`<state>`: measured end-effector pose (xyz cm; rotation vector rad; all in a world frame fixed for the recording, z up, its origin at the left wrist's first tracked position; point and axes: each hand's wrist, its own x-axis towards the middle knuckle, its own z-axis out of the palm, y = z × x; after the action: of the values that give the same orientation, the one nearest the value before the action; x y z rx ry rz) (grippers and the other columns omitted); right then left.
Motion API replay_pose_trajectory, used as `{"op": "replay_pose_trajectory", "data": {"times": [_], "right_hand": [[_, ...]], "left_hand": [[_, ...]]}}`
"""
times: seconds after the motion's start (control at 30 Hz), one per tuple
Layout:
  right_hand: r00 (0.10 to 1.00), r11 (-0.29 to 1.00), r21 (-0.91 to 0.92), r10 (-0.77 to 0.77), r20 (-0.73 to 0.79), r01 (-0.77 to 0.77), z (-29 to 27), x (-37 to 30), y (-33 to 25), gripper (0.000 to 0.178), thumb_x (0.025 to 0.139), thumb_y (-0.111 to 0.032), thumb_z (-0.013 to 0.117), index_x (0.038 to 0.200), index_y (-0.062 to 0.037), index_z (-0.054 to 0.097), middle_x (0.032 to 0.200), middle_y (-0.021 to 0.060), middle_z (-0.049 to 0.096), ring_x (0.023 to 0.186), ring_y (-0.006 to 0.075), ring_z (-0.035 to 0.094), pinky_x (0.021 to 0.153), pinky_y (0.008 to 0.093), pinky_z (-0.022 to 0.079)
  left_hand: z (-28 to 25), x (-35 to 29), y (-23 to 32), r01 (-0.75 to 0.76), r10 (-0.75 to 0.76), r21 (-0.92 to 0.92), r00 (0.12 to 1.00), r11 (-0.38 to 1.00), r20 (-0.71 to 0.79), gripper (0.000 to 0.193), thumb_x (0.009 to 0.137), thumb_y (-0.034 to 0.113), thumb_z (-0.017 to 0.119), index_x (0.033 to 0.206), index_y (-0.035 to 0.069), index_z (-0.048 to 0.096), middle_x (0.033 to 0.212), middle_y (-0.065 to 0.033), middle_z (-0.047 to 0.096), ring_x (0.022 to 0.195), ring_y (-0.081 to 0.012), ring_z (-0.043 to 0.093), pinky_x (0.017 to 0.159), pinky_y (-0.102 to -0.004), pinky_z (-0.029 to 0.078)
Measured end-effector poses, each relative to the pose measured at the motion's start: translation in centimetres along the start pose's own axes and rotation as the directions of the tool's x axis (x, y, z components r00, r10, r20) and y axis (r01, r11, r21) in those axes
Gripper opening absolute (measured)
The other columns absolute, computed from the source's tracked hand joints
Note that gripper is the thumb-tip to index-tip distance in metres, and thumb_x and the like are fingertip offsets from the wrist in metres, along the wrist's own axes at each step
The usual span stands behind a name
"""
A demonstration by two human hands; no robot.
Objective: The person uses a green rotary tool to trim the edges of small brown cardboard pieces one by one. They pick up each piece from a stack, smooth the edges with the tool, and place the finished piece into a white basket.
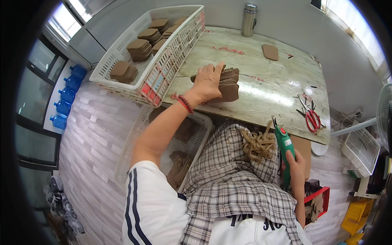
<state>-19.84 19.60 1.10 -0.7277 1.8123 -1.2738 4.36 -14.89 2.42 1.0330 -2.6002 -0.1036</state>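
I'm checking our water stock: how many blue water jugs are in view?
5, in one row at the left: the farthest jug, the second jug, the middle jug, the fourth jug and the nearest jug. More may be hidden.

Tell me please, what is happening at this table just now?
A person works at a table. The left hand grips a bundle of flat brown pieces near the table's front edge. The right hand holds a green tool, its pointed tip apart from the bundle. Tan strips lie on the person's checked cloth. At the left, a white crate holds stacks of similar pieces, and red-handled scissors lie at the right of the table.
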Motion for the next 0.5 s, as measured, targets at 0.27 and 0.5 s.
{"op": "replay_pose_trajectory", "data": {"times": [0.27,0.5], "right_hand": [[0.998,0.983,-0.173,-0.059,0.035,0.064,5.4,13.2,-5.1,0.041,0.089,-0.040,0.064,0.095,0.0002,0.063,0.067,0.0031,0.057,0.055,0.0092,0.054,0.049,0.0244,0.043],[0.982,0.926,-0.346,-0.104,0.155,0.153,13.2,21.1,-4.7,0.053,0.085,-0.052,0.063,0.092,0.0002,0.064,0.067,0.0065,0.062,0.057,0.0143,0.059,0.055,0.0294,0.048]], "left_hand": [[2.3,2.2,-0.7,0.079,-0.075,-0.014,0.979,0.997,0.191,0.137,0.046,0.040,0.090,0.152,0.008,0.010,0.123,-0.0212,0.049,0.116,-0.0372,0.049,0.097,-0.0482,0.038],[1.3,3.4,-1.5,0.135,-0.109,-0.062,0.944,0.989,0.312,0.140,0.048,0.043,0.089,0.154,0.016,0.003,0.127,-0.0228,0.045,0.120,-0.0398,0.045,0.100,-0.0492,0.039]]}}
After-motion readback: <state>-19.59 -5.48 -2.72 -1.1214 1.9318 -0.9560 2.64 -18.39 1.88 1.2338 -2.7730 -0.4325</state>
